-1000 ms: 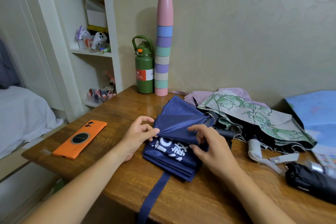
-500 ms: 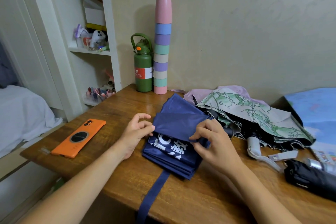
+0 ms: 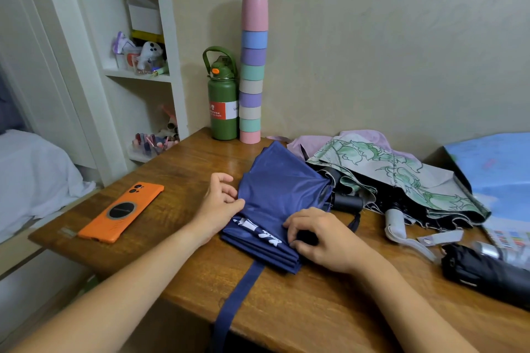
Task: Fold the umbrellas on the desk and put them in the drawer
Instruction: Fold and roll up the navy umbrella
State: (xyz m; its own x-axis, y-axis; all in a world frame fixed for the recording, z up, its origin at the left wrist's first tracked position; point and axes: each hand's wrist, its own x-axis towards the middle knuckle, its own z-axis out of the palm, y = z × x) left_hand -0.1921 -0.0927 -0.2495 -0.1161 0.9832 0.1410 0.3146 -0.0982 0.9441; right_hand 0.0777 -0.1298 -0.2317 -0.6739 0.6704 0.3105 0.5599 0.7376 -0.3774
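Navy blue fabric umbrella lying flattened in pleats at the middle of the brown wooden desk, white lettering showing on a lower fold, its long blue strap trailing over the desk's near edge. Left hand at the canopy's left edge, thumb and fingers curled and pinching a fold of the blue cloth. Right hand on the near right corner of the pleats, fingers bent and pressing down on the fabric, apparently nipping a fold, though the exact grip is hidden under the fingers. Black handle of the blue umbrella poking out on the right side, just beside the right hand.

To the right, a half-collapsed umbrella with a pale canopy printed in green leaves heaped on the desk, black underside showing, its white handle pointing toward the near edge. Lilac cloth behind it against the wall. Rolled black compact umbrella at the far right near the desk's edge. Light blue sheet at the right border.

Orange-cased phone lying flat at the left end of the desk, well apart from the hands. Dark green flask with a loop handle standing at the back by the wall, touching a tall stack of pastel cups. White shelving unit left of the desk, small items on its shelves.
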